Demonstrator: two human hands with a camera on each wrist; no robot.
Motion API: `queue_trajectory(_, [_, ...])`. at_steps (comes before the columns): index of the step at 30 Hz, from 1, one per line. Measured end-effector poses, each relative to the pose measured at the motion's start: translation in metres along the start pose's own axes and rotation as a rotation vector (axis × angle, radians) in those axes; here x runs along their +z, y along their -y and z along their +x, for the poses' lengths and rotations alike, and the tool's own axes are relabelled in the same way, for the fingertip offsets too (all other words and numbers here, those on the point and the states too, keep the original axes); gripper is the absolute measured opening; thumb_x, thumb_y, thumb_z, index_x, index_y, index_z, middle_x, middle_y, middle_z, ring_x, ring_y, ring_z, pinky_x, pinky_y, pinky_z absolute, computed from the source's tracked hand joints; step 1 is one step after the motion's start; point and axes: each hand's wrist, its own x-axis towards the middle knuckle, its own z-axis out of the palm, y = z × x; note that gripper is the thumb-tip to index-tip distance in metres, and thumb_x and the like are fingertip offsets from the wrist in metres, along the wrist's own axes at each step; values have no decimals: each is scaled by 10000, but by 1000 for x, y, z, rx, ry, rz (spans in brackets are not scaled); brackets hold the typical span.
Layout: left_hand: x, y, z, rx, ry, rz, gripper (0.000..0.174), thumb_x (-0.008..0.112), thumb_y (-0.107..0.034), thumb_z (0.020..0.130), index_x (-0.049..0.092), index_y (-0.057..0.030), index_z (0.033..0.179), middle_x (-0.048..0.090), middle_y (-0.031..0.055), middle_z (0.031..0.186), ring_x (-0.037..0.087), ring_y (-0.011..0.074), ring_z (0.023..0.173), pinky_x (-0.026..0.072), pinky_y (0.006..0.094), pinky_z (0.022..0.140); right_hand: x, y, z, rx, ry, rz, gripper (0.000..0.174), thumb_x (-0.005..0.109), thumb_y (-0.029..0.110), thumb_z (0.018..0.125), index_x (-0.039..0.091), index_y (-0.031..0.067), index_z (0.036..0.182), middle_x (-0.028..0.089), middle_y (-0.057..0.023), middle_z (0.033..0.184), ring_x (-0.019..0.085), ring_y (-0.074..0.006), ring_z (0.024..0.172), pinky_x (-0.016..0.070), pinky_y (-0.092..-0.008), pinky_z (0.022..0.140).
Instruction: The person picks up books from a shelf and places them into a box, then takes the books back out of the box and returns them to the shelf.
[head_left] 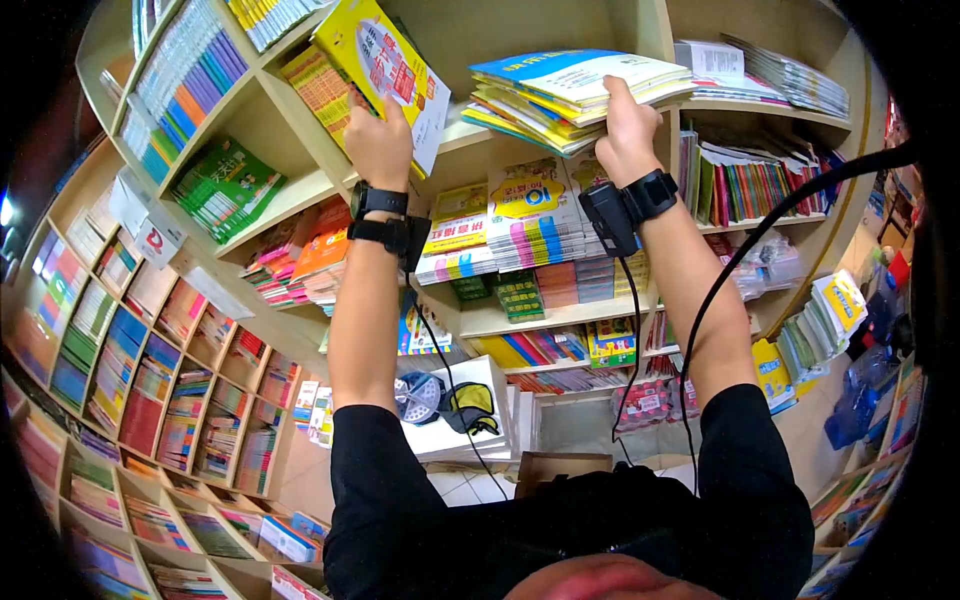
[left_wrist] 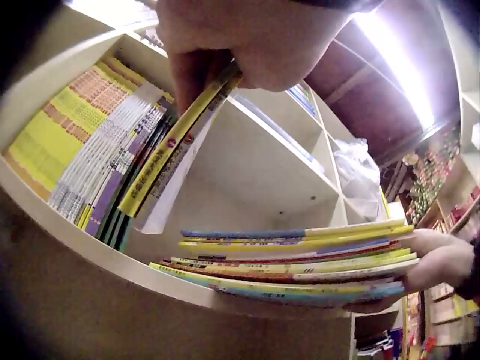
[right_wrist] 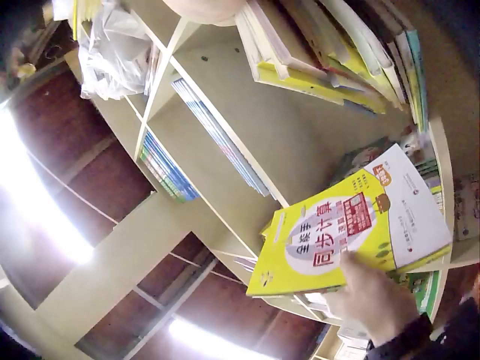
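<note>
My left hand (head_left: 380, 145) grips thin yellow-and-white workbooks (head_left: 390, 75) by their lower edge, thumb on the printed cover. The left wrist view shows a yellow spine (left_wrist: 161, 165) beside a greyer one, tilted over the shelf next to a row of standing books (left_wrist: 97, 142). With my right hand (head_left: 630, 135) I hold a fanned stack of workbooks (head_left: 560, 95) by its right end, thumb on top and fingers beneath. The stack lies flat, with a blue-and-white cover uppermost, level with the shelf board (left_wrist: 199, 294). Parts of both hands are hidden behind the books.
Below the hands, piles of yellow and white books (head_left: 530, 210) fill a lower shelf. Green books (head_left: 230, 180) lie in the compartment at left, and grey booklets (head_left: 790, 75) at right. A black cable (head_left: 790, 210) crosses beside the right arm. A white box (head_left: 455, 400) stands lower down.
</note>
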Motion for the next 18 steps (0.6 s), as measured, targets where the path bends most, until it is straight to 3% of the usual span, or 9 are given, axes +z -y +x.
queue_trajectory(3, [25, 4, 3, 24, -14, 115, 479, 569, -282, 832, 538, 62, 1163, 618, 275, 712, 617, 427, 662, 489, 497, 612, -2, -4, 2, -24, -16, 3, 755, 663, 90, 769, 127, -112, 1261, 438, -217, 1223, 479, -248, 1102, 403, -356, 954])
queue_trajectory(5, [35, 4, -2, -77, -16, 88, 373, 592, -274, 827, 568, 81, 937, 633, 273, 754, 626, 418, 698, 494, 478, 634, -5, -6, 4, -19, 1, 12, 751, 670, 90, 766, 134, -112, 1252, 438, -221, 1215, 478, -246, 1100, 403, -354, 953])
queue_trajectory(11, [39, -8, -16, -73, -34, 90, 398, 578, -243, 824, 535, 51, 1089, 648, 254, 823, 628, 416, 752, 492, 478, 659, -4, 0, -3, -4, 18, 36, 723, 686, 95, 760, 165, -101, 1221, 436, -224, 1207, 477, -240, 1094, 408, -346, 944])
queue_trajectory(13, [40, -7, -9, -7, -3, -6, 512, 573, -235, 812, 474, 21, 1244, 640, 267, 821, 621, 432, 736, 487, 501, 669, -4, -2, -4, -2, 24, 48, 714, 688, 98, 761, 173, -99, 1215, 433, -225, 1207, 476, -239, 1093, 409, -344, 942])
queue_trajectory(18, [59, 14, 22, -55, 80, -122, 413, 578, -155, 776, 494, 12, 1144, 650, 242, 865, 621, 427, 792, 494, 487, 719, -11, -9, 4, 6, 44, 54, 715, 692, 102, 762, 176, -99, 1214, 440, -223, 1196, 479, -232, 1088, 412, -338, 939])
